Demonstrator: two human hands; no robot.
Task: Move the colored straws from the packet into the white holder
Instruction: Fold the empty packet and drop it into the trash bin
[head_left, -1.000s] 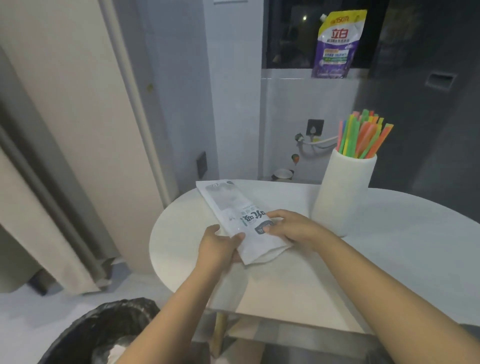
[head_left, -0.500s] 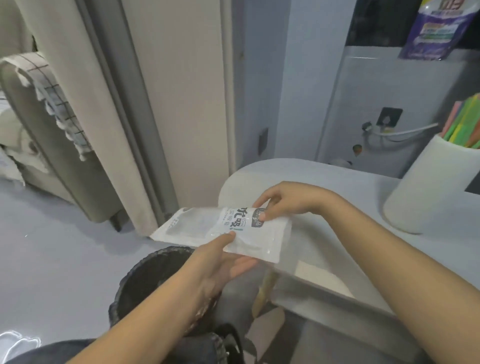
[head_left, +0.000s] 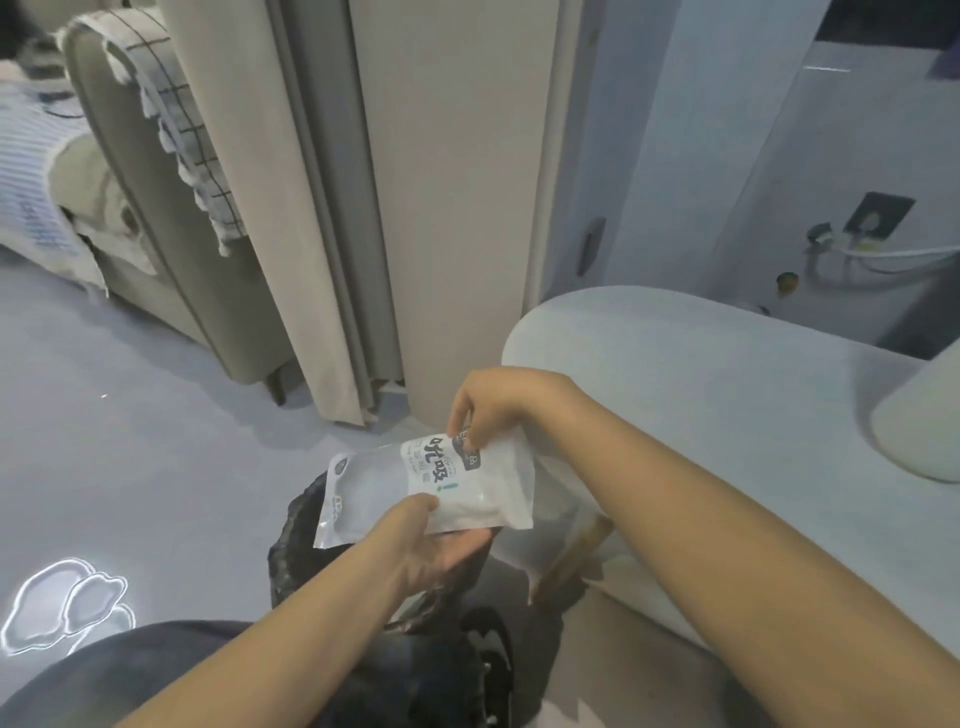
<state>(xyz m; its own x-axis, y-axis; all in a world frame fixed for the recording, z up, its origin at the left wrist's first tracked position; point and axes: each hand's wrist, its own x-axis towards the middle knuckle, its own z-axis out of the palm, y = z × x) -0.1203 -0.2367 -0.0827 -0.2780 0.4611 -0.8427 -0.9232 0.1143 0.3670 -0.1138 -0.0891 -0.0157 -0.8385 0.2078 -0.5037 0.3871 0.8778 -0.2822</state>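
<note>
Packet over bin, maybe.

Flat white plastic packet: thin film, glossy, clear window at one end, printed opaque panel at the other, faintly creased.
Rounded white tabletop: smooth, matt, stone-like finish.
White cylindrical holder: smooth, matt; ceramic or plastic cannot be told.
Black bin liner: thin plastic, crinkled, slight sheen.
Beige curtain: woven cloth, matt, hanging in soft folds.
Grey-green armchair: upholstery cloth, matt.
Checked white throw: soft cloth with fringed edge.
Grey floor: smooth, low sheen.
</note>
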